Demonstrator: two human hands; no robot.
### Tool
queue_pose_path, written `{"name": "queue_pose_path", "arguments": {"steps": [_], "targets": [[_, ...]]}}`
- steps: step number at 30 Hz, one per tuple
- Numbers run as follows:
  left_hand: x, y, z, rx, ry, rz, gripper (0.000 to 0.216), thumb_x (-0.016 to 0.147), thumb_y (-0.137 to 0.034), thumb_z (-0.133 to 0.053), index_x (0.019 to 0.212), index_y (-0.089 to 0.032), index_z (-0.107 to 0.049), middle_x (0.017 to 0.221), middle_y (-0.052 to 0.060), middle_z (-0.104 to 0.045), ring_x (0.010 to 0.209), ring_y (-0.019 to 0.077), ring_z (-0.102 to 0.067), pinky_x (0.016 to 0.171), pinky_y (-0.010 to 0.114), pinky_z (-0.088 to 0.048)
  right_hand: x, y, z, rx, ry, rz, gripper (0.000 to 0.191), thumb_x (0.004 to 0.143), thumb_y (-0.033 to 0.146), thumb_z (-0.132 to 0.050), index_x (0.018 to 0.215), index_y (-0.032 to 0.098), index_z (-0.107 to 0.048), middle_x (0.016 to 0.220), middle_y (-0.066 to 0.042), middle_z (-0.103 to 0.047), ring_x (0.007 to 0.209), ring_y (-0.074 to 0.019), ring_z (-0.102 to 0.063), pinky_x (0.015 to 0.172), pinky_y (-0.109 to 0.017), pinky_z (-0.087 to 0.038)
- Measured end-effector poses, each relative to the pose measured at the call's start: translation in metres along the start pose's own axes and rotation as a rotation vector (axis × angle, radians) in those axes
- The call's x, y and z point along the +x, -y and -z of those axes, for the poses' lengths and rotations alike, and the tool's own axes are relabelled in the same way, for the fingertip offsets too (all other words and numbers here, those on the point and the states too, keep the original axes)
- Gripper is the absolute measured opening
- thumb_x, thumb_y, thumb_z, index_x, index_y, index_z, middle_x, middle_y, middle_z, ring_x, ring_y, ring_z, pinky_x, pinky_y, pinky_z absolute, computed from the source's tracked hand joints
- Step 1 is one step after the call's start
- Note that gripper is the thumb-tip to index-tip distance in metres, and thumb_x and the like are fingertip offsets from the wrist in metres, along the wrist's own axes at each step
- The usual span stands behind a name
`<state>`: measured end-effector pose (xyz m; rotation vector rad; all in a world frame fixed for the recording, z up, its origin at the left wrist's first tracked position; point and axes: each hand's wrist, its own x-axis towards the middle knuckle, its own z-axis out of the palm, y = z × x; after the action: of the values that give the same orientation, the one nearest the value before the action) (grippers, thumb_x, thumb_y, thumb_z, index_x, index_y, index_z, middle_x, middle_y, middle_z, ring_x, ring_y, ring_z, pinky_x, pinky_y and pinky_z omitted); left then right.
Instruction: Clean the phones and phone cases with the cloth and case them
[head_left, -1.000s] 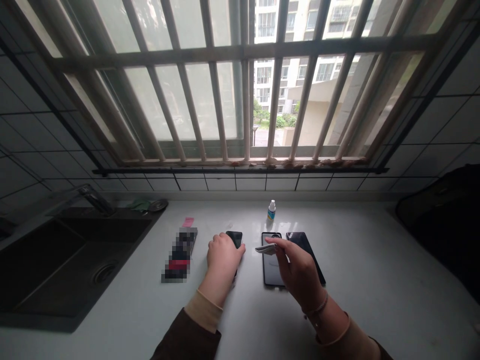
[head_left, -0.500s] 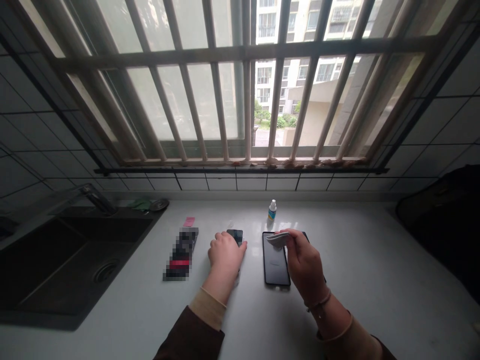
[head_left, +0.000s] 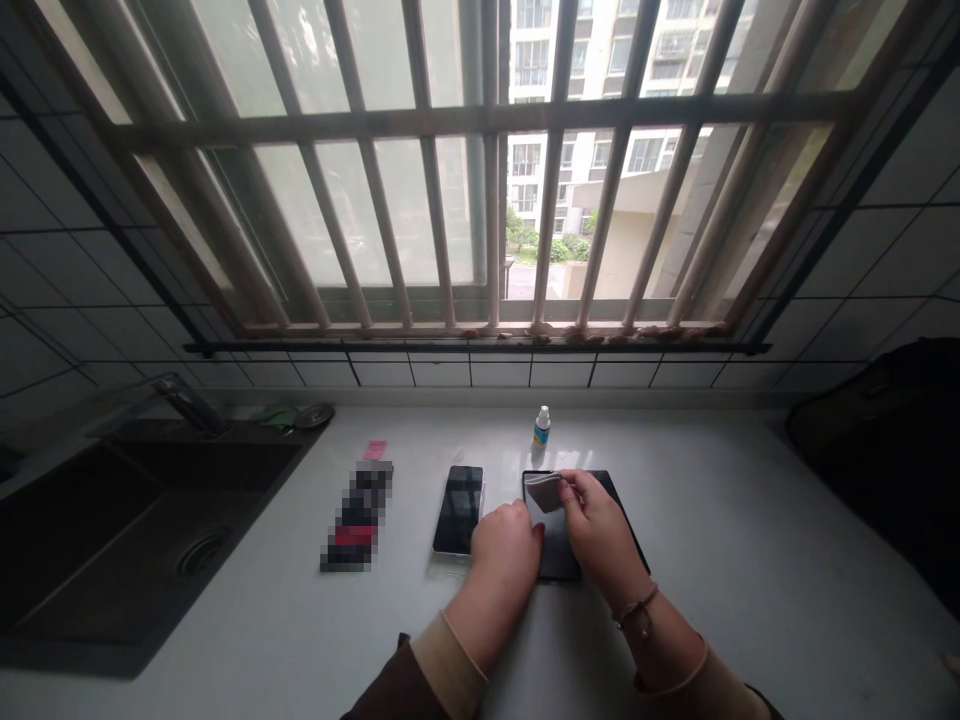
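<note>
Middle phone (head_left: 559, 555): lay flat on the table (head_left: 727, 520), between the two hands, its long axis running near to far with a slight lean.
Cloth (head_left: 546, 490): grey and folded, held over the far left part of the middle phone's screen; whether it touched the glass could not be told.
Right hand (head_left: 604, 520): pinched the cloth between thumb and fingers, coming in from the near right across the phone's right edge.
Left hand (head_left: 506, 545): curled at the phone's left edge, thumb lying towards the screen; whether it gripped the edge or only rested there could not be told.
Nearer hand: both were close, one along each long side; the right carried the cloth, the left sat lower on the near left.
Change: half a second earlier the left hand had covered the left phone (head_left: 459, 512); now that phone lay bare and the hand was at the middle one. The cloth was a little farther left and nearer.
Right phone (head_left: 607, 482): lay beside the middle one, partly hidden behind the right hand.
Bottle (head_left: 542, 430): small and white-capped, upright just beyond the middle phone.
Pink slip (head_left: 376, 450): lay at the far end of a pixelated item (head_left: 356, 520), left of the left phone.
Sink (head_left: 112, 655): dark, at the left.
</note>
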<state>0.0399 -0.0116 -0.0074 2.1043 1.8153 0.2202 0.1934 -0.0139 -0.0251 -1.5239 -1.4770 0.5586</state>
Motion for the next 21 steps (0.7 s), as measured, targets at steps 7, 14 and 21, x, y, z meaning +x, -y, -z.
{"name": "queue_pose_path", "arguments": {"steps": [7, 14, 21], "targets": [[0.005, 0.007, -0.001, -0.071, -0.047, 0.009, 0.023, 0.101, -0.017, -0.05, 0.104, -0.012, -0.072, 0.104, 0.021, -0.077, 0.099, 0.0322, -0.076, 0.085, 0.037, -0.052, 0.002, -0.008, -0.009, 0.022, 0.021, -0.046, 0.035, 0.1, 0.049, -0.049, 0.099, 0.022, -0.071, 0.105, -0.01, -0.074, 0.097, -0.0292, -0.071, 0.085, -0.04, -0.053], [0.006, 0.016, -0.001, -0.638, -0.153, -0.105, 0.03, 0.105, -0.027, -0.049, 0.13, -0.016, -0.061, 0.102, 0.013, -0.079, 0.094, 0.026, -0.075, 0.085, 0.035, -0.052, 0.003, -0.004, -0.008, 0.199, -0.045, 0.027, 0.038, 0.103, 0.053, -0.053, 0.11, 0.022, -0.074, 0.119, -0.013, -0.074, 0.115, -0.031, -0.068, 0.105, -0.046, -0.051], [0.01, 0.02, -0.011, -1.654, 0.08, 0.008, 0.042, 0.103, -0.048, -0.061, 0.13, -0.017, -0.07, 0.127, 0.014, -0.076, 0.12, 0.0282, -0.07, 0.11, 0.039, -0.05, -0.004, 0.004, -0.012, 0.469, 0.037, -0.035, 0.043, 0.101, 0.06, -0.059, 0.118, 0.023, -0.073, 0.125, -0.013, -0.075, 0.117, -0.0312, -0.069, 0.103, -0.046, -0.056]]}}
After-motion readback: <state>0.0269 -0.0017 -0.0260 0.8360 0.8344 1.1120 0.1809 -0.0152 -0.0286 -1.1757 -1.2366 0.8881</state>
